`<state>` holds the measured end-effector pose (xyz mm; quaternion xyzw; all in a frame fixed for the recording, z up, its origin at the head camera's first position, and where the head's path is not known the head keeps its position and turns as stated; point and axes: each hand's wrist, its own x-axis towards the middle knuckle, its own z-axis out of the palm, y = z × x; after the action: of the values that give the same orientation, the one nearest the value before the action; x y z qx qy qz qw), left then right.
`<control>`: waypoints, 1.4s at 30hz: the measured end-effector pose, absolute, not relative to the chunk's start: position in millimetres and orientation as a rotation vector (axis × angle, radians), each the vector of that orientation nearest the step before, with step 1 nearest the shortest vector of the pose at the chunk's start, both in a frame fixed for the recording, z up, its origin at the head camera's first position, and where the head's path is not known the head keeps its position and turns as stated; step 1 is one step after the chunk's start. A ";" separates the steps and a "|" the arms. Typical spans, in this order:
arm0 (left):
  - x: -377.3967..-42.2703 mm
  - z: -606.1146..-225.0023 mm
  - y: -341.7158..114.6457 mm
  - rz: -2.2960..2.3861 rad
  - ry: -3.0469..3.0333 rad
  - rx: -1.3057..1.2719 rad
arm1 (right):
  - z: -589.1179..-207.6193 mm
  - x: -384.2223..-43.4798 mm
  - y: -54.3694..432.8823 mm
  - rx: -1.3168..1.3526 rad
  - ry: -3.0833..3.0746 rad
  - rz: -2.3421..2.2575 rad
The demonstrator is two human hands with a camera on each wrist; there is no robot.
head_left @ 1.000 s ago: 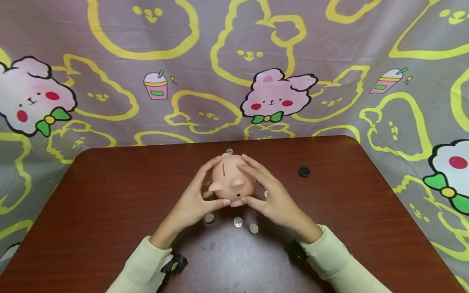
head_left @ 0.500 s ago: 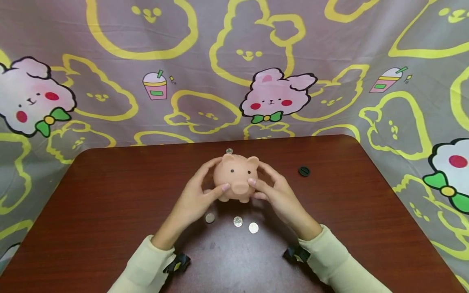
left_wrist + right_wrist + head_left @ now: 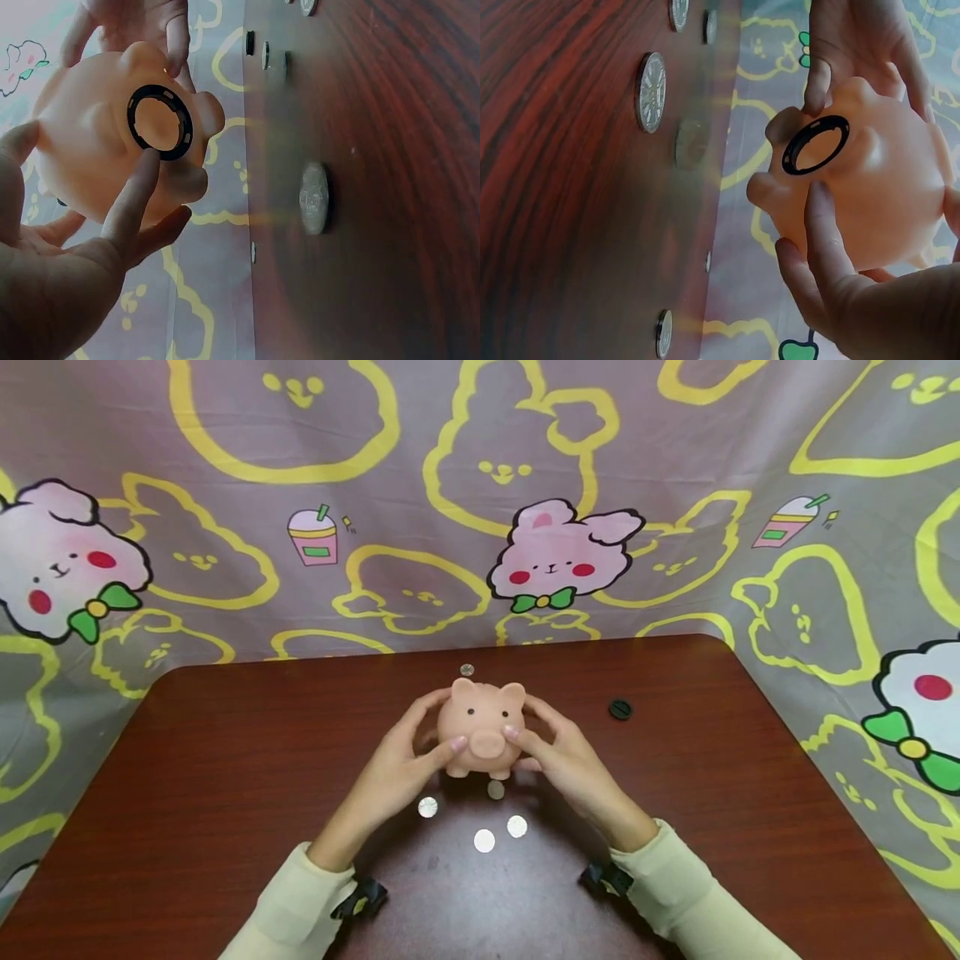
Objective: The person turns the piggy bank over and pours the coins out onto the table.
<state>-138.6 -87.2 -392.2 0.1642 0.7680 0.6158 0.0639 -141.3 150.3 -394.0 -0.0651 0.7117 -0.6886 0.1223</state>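
A pink piggy bank [image 3: 483, 727] is held up above the table, its snout facing me. My left hand [image 3: 397, 764] grips its left side, thumb beside the snout. On the other side my right hand [image 3: 573, 768] grips it the same way. The left wrist view shows the underside, where a black ring [image 3: 184, 135] surrounds an uncovered round hole. Below the pig, a coin [image 3: 496, 789] looks blurred in the wrist views. Other silver coins lie nearer me, including one coin [image 3: 427, 807] at left and another coin [image 3: 484, 841] in front.
A black round plug [image 3: 620, 709] lies on the brown table [image 3: 225, 793] to the right. One coin [image 3: 467, 669] sits near the far edge, behind the pig. A patterned curtain [image 3: 405, 518] hangs around the table's back and sides.
The pig turned from showing its slotted back to upright with its face toward me. Another coin now shows beneath it, and a front coin has shifted nearer me. Both hands still hold the pig.
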 end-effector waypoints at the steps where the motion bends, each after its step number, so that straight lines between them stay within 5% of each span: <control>1: -139.0 -392.5 -87.6 1.870 2.299 0.500 | -394.2 -141.5 150.5 -0.200 2.091 -2.003; 13: -140.6 -394.9 -93.6 2.005 2.121 0.696 | -392.6 -143.1 155.8 -0.434 2.097 -1.983; 26: -143.4 -400.2 -97.7 1.914 2.142 0.781 | -388.6 -135.9 150.6 -1.009 2.573 -1.746; 42: -144.8 -407.9 -98.8 1.689 2.440 0.724 | -384.5 -132.1 145.0 -1.004 2.692 -1.594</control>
<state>-144.8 -98.8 -407.9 0.2368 0.7981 0.5523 0.0436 -132.1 145.0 -384.5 -0.3046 0.8172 -0.4840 -0.0721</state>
